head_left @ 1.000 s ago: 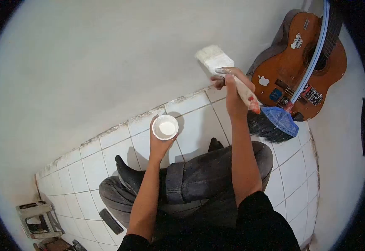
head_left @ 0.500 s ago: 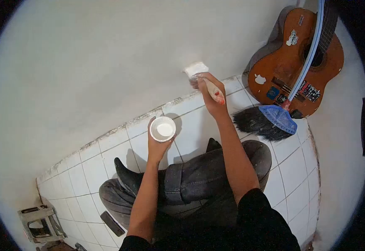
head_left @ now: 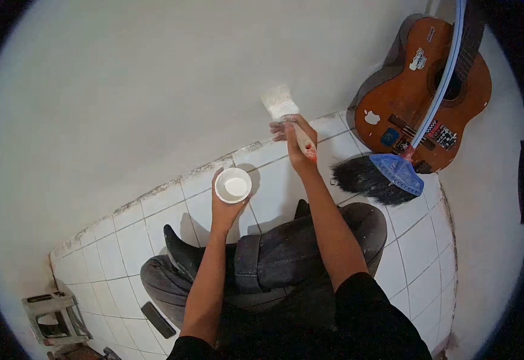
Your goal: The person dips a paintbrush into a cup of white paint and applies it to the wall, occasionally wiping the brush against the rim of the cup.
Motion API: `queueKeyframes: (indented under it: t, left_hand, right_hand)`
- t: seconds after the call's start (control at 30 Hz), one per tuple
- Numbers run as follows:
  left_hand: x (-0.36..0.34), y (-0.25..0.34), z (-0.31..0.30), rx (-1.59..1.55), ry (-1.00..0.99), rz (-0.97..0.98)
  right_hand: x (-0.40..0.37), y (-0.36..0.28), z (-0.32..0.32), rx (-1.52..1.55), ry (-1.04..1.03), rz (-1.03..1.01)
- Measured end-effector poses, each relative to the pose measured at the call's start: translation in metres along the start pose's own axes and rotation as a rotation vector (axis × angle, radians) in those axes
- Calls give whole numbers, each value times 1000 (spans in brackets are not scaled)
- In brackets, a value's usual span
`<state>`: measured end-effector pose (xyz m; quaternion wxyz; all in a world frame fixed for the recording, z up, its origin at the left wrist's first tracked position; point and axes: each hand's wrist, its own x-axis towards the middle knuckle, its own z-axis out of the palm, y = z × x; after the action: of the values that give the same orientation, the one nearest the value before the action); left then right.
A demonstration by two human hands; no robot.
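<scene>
White-bristled brush (head_left: 281, 107), pale handle red-marked near end, at pale wall (head_left: 154, 90) just above floor edge, bristles seemingly touching. Right hand (head_left: 294, 144): grip closed round brush below bristles. Left hand (head_left: 226, 213): grip wrapped round white cup (head_left: 220, 193), white liquid (head_left: 234, 186) inside, held over tiled floor (head_left: 274, 186). Right of brush: blue-headed broom (head_left: 397, 174), black bristles, in front of brown guitar (head_left: 394, 96). Dark flat slab (head_left: 158, 320) on floor beside bent leg (head_left: 165, 288); worn stool (head_left: 70, 318) far left.
</scene>
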<state>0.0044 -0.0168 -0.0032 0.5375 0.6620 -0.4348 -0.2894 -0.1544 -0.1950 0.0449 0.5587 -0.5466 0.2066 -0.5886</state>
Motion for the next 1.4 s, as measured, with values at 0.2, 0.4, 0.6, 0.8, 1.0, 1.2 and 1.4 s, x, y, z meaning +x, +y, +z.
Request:
queueKeyframes:
  t: [0.2,0.4,0.6,0.8,1.0,1.2,1.4]
  left_hand:
    - [-3,5,2,0,0,22]
    - [-4,1,1,-10,-1,27]
    - [-3,3,2,-54,-9,3]
    - [-4,8,3,-108,-6,-33]
    - [-3,6,3,-28,-3,-30]
    - [-2,2,1,-20,-1,-8]
    - [-3,6,1,-83,-27,-18]
  right_hand:
    - [-15,15,-4,-46,95,194]
    - [-14,15,-1,-159,155,165]
    - [-10,13,-1,-326,163,156]
    - [-6,2,-3,-274,164,309]
    - [9,-14,2,-319,23,31]
    - [14,-65,10,-219,-28,-209]
    - [1,-27,-2,-198,42,69]
